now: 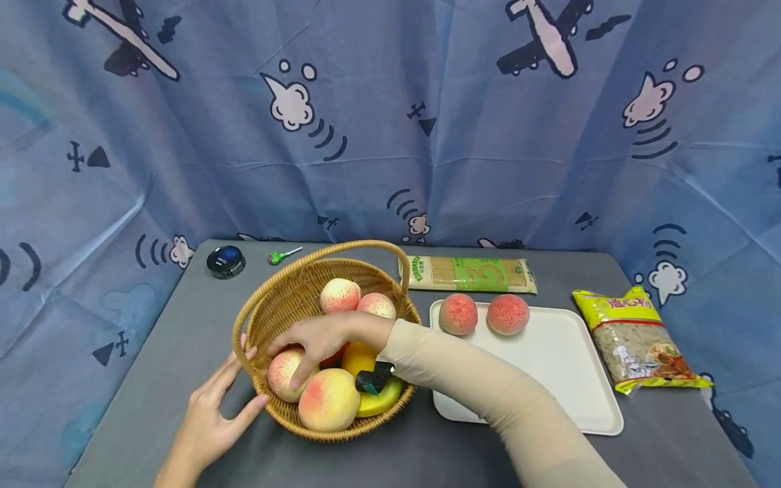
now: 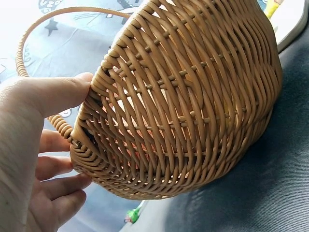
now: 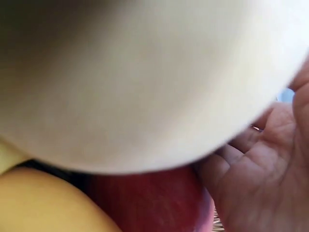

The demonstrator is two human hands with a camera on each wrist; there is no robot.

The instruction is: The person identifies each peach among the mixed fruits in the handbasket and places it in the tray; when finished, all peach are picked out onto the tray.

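A wicker basket (image 1: 293, 298) with a tall handle holds several fruits. My right hand (image 1: 326, 333) reaches into it, thumb and fingers curled round a pink-and-cream peach (image 1: 282, 381) at the left wall. Closest to me lies a larger yellow-pink peach (image 1: 329, 401); beside it are a banana (image 1: 381, 401) and an orange fruit (image 1: 358, 358). In the right wrist view a red fruit (image 3: 149, 200) shows under a big blurred pale surface. My left hand (image 1: 210, 413) grips the basket's left rim, thumb and fingers spread along it, as the left wrist view also shows.
Right of the basket, a white tray (image 1: 549, 352) carries two reddish peaches (image 1: 459, 314). A noodle pack (image 1: 470, 274) lies behind it, a yellow food bag (image 1: 637, 342) to its right. Far left are a round black device (image 1: 226, 261) and a green lollipop (image 1: 277, 257).
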